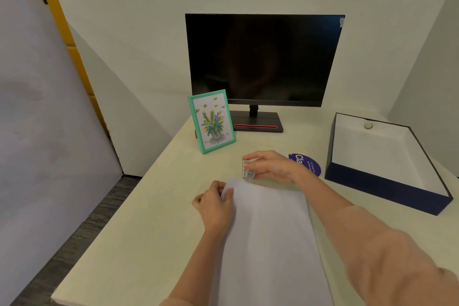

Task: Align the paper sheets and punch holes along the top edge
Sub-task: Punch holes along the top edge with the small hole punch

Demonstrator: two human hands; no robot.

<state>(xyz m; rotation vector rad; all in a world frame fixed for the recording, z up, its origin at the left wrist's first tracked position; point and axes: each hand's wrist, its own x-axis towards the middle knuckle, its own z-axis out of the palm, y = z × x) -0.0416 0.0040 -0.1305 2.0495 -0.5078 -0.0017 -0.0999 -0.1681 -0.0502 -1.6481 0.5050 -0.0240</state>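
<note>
Hands meet at the far end of the paper sheets [268, 236], which lie on the desk [149, 231] with their long axis running away from the person. The left hand [214, 202] pinches the far left corner. The right hand [273, 166], slightly farther, grips a small clear hole punch [248, 169] right at the top edge, toward its left part. Behind, a purple round sticker [309, 164] reads "Cla"; its smaller writing is unreadable.
</note>
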